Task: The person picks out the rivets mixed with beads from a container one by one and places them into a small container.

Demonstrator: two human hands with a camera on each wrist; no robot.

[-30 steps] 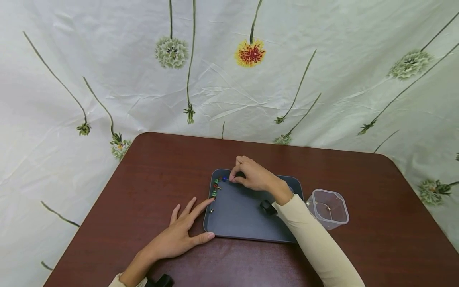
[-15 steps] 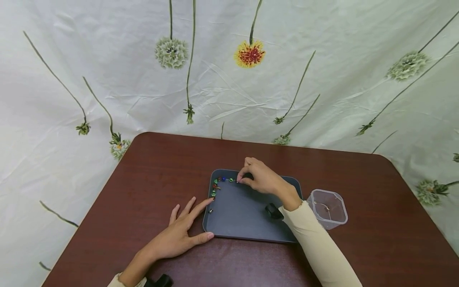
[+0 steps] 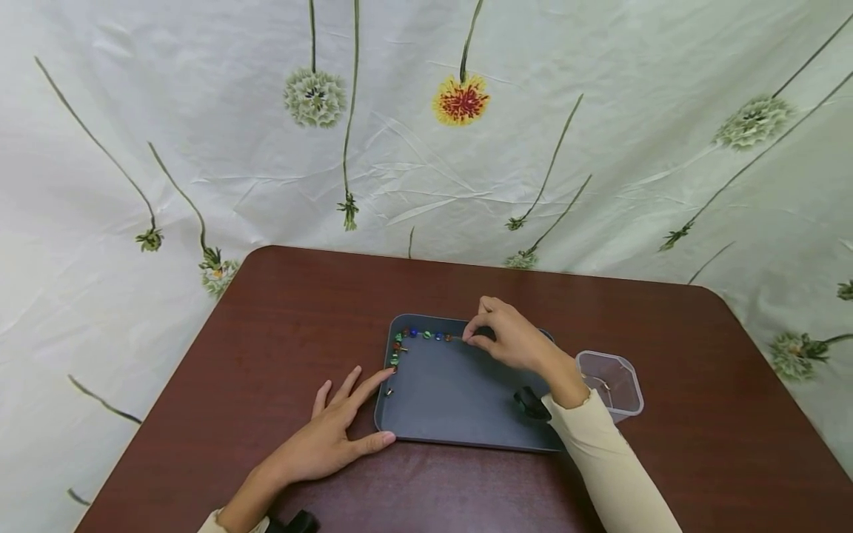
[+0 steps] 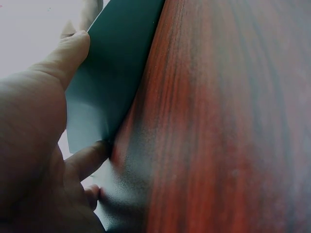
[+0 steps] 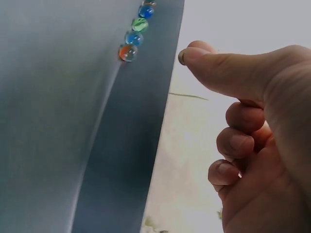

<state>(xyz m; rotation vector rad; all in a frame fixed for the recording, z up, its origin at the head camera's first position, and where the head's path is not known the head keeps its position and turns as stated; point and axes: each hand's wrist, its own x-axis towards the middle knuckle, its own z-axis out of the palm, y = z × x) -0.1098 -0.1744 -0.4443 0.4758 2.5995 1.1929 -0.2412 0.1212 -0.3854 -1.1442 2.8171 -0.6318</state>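
Observation:
My left hand (image 3: 326,444) lies spread at the tray's left side in the head view. Its index fingertip reaches the lower end of a marble row, and its thumb touches the front edge of the grey-blue tray (image 3: 466,414). Glass marbles (image 5: 140,25) in blue, green and orange line the tray's left and far walls. Over the far wall, to the right of the orange marble (image 3: 448,337), is my right hand (image 3: 509,337), thumb and index finger together. A small olive-brown rounded piece (image 5: 181,57) shows at their tips; its kind is unclear. The other right fingers are curled.
A clear plastic box (image 3: 620,389) stands right of the tray, partly behind the right forearm. Small shiny gold-coloured pieces (image 3: 389,392) lie near the tray's left wall. Beyond the reddish-brown table (image 3: 320,311) hangs a flowered white cloth (image 3: 413,148).
My right hand has moved right along the far wall. Green, blue and orange marbles now show where it was. My left hand has kept its place.

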